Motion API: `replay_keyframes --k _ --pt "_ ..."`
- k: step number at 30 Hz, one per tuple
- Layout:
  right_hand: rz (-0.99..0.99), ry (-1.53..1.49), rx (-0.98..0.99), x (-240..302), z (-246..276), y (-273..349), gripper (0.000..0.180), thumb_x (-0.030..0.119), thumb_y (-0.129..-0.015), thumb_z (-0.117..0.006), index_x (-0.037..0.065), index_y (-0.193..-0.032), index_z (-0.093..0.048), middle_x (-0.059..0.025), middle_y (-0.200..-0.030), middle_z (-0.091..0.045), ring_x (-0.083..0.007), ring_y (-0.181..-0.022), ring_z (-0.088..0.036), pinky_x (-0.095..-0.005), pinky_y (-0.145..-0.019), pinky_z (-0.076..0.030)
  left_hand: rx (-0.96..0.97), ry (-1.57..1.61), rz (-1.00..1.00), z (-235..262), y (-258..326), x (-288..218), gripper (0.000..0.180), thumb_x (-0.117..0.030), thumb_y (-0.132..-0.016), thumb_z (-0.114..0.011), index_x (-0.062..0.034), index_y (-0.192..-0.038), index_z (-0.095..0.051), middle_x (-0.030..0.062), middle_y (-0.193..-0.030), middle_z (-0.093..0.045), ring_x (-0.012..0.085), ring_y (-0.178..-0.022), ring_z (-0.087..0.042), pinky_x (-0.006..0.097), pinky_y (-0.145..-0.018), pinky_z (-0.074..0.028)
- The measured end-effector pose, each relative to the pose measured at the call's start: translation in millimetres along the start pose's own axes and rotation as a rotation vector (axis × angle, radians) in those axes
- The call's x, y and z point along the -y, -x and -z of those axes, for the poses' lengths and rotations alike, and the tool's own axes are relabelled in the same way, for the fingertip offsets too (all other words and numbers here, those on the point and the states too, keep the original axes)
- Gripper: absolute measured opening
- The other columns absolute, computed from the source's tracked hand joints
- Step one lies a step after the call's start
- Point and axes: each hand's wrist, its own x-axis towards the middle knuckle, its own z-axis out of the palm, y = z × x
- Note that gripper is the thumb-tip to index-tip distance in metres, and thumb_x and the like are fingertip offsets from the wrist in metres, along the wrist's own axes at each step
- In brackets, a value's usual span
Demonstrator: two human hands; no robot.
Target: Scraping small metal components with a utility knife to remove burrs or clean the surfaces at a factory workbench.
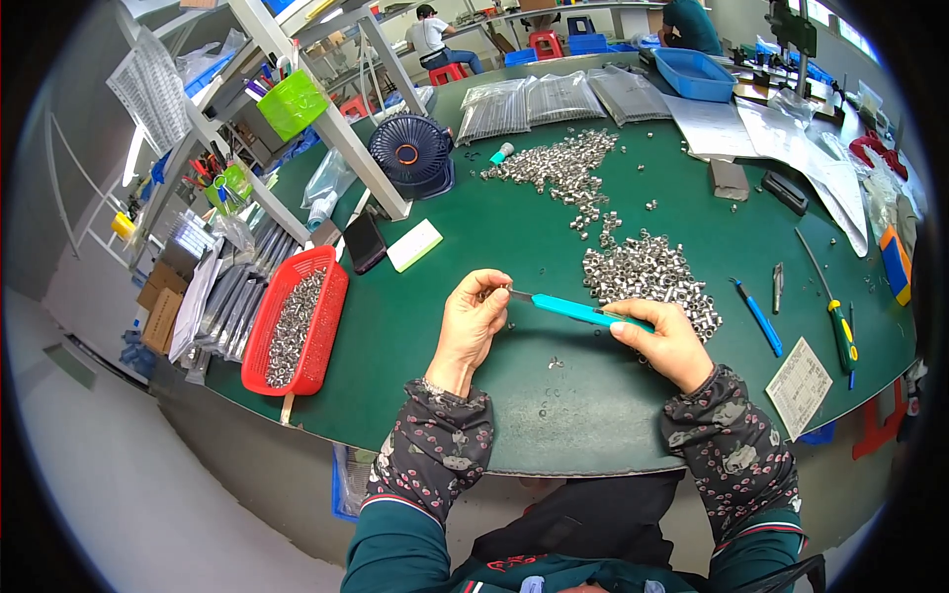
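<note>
My right hand [664, 341] is closed round the handle of a teal craft knife [573, 308]. Its thin metal blade points left and meets the fingertips of my left hand [473, 318]. Those fingers are pinched on a small metal part, mostly hidden by them. Just beyond my right hand lies a heap of small shiny metal rings [647, 272]. A second, looser spread of the rings [563, 163] lies farther back. Some thin shavings [556, 364] are on the green table [593, 425] between my forearms.
At left stands a red basket [331, 336] of small metal parts, near a phone [366, 242], a notepad [414, 245] and a fan [410, 153]. To the right lie a blue pen-like tool [759, 318], a screwdriver [842, 336] and a printed card [799, 387]. Bagged parts [549, 99] line the back.
</note>
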Motion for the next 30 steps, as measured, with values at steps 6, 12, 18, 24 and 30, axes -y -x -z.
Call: replay_keyframes --k 6,12,18,24,30 --pt "0.14 0.208 -0.14 -4 -2 1 0.027 0.023 -0.075 -0.061 0.006 -0.096 -0.063 -0.0095 -0.078 -0.061 -0.024 -0.071 -0.059 -0.0328 -0.064 -0.045 -0.007 0.004 0.033 2 -1 1 0.014 -0.006 -0.08 -0.06 -0.0032 -0.093 -0.056 0.002 -0.084 -0.055 0.0021 -0.056 -0.04 0.014 -0.041 -0.028" --pt "0.152 0.367 -0.173 3 -1 3 0.029 0.024 -0.073 -0.062 0.01 -0.099 -0.062 -0.0084 -0.071 -0.054 -0.0248 -0.064 -0.055 -0.0349 -0.058 -0.042 -0.004 -0.011 0.061 4 -1 0 0.015 -0.007 -0.08 -0.061 -0.0025 -0.093 -0.056 0.0019 -0.084 -0.055 0.0022 -0.055 -0.04 0.014 -0.041 -0.028" --pt "0.278 0.489 -0.271 6 -3 5 0.029 0.021 -0.071 -0.064 0.012 -0.099 -0.061 -0.0072 -0.069 -0.051 -0.0242 -0.06 -0.053 -0.0347 -0.054 -0.042 0.005 -0.02 0.07 6 -2 1 0.014 -0.007 -0.081 -0.059 -0.0023 -0.093 -0.056 0.0006 -0.08 -0.053 0.0027 -0.053 -0.037 0.014 -0.04 -0.027" --pt "0.474 0.597 -0.388 8 -3 4 0.036 0.013 -0.065 -0.068 0.011 -0.1 -0.058 -0.0063 -0.068 -0.049 -0.0234 -0.058 -0.052 -0.0332 -0.051 -0.042 -0.064 0.054 0.114 0 0 0 0.012 -0.008 -0.083 -0.057 -0.0026 -0.093 -0.055 0.0007 -0.079 -0.051 0.0034 -0.054 -0.036 0.014 -0.039 -0.026" --pt "0.499 0.731 -0.53 6 -5 2 0.043 0.008 -0.062 -0.069 0.009 -0.103 -0.056 -0.006 -0.07 -0.046 -0.0222 -0.058 -0.051 -0.0328 -0.05 -0.041 -0.098 0.097 0.129 1 -1 -2 0.013 -0.01 -0.085 -0.053 -0.0032 -0.096 -0.054 0.0025 -0.083 -0.05 0.0045 -0.056 -0.037 0.014 -0.039 -0.027"
